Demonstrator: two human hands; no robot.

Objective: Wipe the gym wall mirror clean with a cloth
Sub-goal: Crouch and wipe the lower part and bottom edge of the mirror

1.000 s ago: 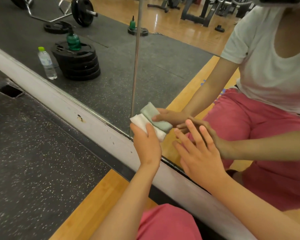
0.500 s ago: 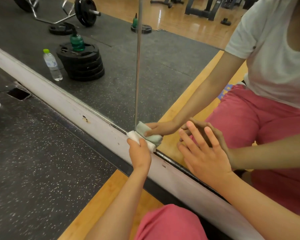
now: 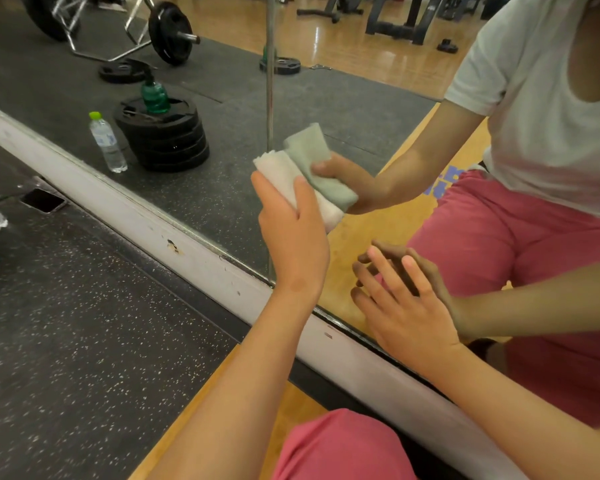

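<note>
Cloth (image 3: 284, 174): white, folded, nubby, clutched by left hand (image 3: 293, 233) against glossy mirror (image 3: 222, 109). Right hand (image 3: 406, 306), 4 o'clock of cloth: splayed flat on glass, grasping nothing.

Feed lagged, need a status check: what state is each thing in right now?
cloth: folded, pressed on the glass
left hand: closed on the cloth
right hand: open, fingers spread flat on the mirror
water bottle: upright, capped, seen in reflection
phone: flat on the floor

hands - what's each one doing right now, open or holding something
Left hand: closed on the folded white cloth, pressed to the mirror.
Right hand: open, fingers spread flat on the mirror.
</note>
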